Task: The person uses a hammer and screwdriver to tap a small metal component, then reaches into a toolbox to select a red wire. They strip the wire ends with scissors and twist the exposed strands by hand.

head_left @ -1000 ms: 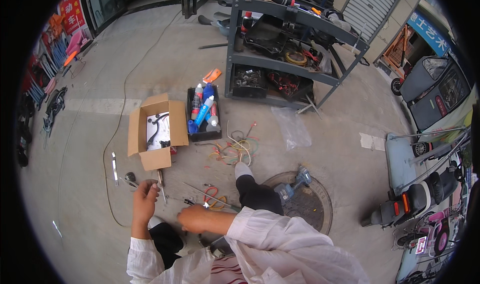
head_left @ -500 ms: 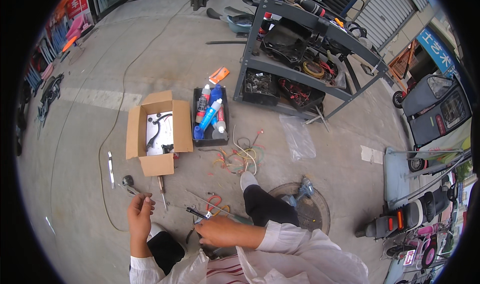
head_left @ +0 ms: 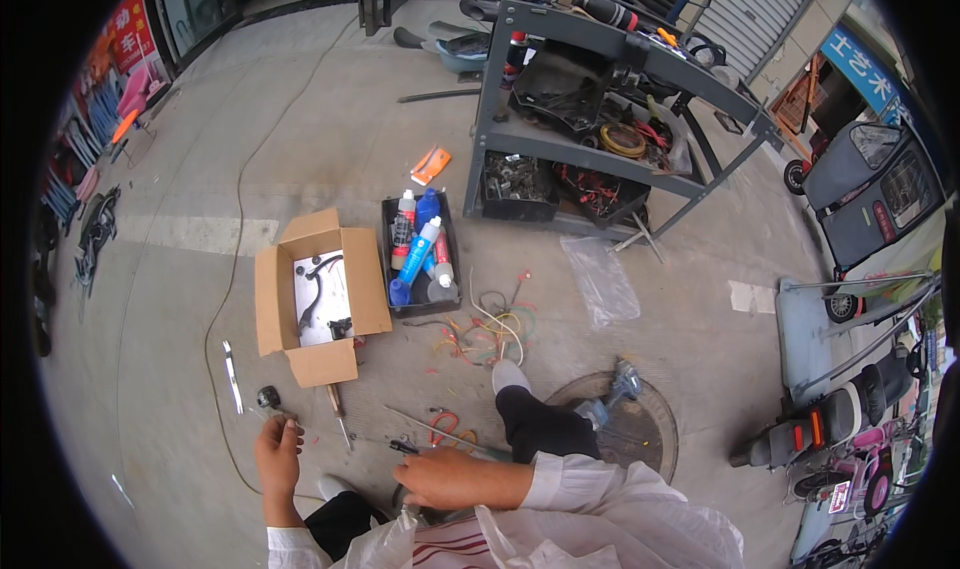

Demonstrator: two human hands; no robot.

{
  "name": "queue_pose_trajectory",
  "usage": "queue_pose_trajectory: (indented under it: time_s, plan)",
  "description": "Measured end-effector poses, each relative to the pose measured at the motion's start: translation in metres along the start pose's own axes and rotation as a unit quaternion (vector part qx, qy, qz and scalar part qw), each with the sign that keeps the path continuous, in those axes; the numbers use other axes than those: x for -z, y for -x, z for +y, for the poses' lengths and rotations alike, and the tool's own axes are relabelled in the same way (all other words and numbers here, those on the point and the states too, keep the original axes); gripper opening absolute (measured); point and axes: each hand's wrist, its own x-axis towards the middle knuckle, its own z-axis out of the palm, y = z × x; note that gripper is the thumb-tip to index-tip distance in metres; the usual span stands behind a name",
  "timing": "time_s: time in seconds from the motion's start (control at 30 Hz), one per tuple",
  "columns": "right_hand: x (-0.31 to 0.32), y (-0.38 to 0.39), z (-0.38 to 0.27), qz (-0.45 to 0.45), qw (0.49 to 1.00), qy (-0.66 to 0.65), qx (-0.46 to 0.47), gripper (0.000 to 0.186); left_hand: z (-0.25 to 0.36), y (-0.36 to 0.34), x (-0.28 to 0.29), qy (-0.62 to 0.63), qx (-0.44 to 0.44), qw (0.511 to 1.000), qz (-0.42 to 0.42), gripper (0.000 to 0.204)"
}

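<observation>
My left hand (head_left: 278, 459) is raised at the lower left, fingers curled and thumb pressed to them; anything in the pinch is too small to make out. Right of it, my right hand (head_left: 432, 477) is closed in front of my body. A short black piece (head_left: 403, 447) shows just beyond its knuckles, but what the fingers grip is hidden. Beyond the left hand lies a small round black object (head_left: 268, 397). A screwdriver (head_left: 338, 409) with a brown handle rests between the hands and the open cardboard box (head_left: 372, 269). Red-orange looped handles (head_left: 443, 425) lie past the right hand.
A black bin (head_left: 393, 309) of bottles stands beside the box. Loose coloured wires (head_left: 490, 329) lie before my foot. A blue cordless drill (head_left: 622, 379) rests on a round manhole cover (head_left: 640, 434). Farther off stand a loaded metal shelf (head_left: 590, 147) and, rightward, a parked scooter (head_left: 815, 419).
The view has shifted, so floor things sit slightly lower. My right hand has turned over the black piece, of which less shows now. My left hand stays pinched.
</observation>
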Motion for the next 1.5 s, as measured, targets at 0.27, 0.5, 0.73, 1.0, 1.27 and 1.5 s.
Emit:
queue_pose_trajectory:
  time_s: [0.27,0.5,0.73,1.0,1.27,1.5]
  plan:
    - [-0.001,0.001,0.0,-0.006,1.0,0.001,0.0,0.039,0.002,-0.004,-0.007,-0.021,-0.011,1.0,-0.006,0.021]
    - [-0.004,0.013,0.004,0.006,1.0,-0.01,-0.011,0.038,0.007,0.0,-0.019,-0.045,-0.024,0.999,-0.017,0.021]
    - [0.0,0.015,0.007,-0.034,0.999,-0.014,-0.032,0.039,0.007,-0.003,-0.031,-0.053,-0.017,0.998,-0.027,0.022]
    - [0.004,0.016,0.008,-0.046,0.998,-0.008,-0.052,0.04,0.004,-0.01,-0.037,-0.031,-0.032,0.998,-0.044,0.022]
    - [-0.001,0.012,0.009,-0.041,0.998,-0.006,-0.047,0.041,0.0,-0.011,-0.034,-0.025,-0.033,0.998,-0.046,0.022]
    - [-0.004,0.007,0.011,-0.042,0.998,-0.008,-0.047,0.039,0.003,-0.007,-0.032,-0.035,-0.042,0.997,-0.046,0.021]
